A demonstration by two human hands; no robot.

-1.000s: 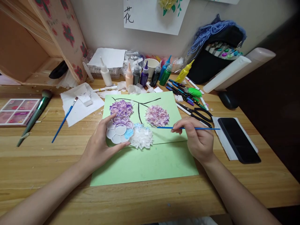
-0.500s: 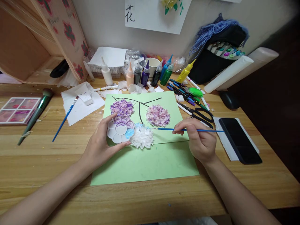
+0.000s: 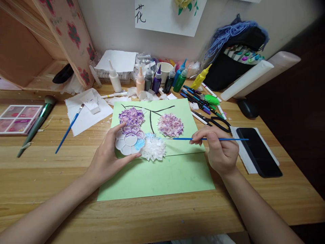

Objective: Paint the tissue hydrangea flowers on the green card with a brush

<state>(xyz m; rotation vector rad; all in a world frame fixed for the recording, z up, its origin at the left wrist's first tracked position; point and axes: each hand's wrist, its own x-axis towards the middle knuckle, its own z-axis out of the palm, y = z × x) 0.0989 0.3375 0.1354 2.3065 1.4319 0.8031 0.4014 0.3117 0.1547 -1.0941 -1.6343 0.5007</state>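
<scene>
My left hand grips a white flower-shaped palette by its edge, with purple and light blue paint in its wells. My right hand pinches a thin blue paintbrush, held level, its tip near the right side of a white paper flower. Light blue colour shows on that flower's top edge. Both hands are over green paper, which bears drawn black stems, a purple flower partly behind the palette and a pink-purple flower.
Paint bottles stand along the back. Scissors, pens and a phone lie to the right. At left are another blue brush on a tissue and a large makeup brush.
My right hand and the brush have shifted slightly to the right. My left hand and the palette hold nearly the same place over the paper.
</scene>
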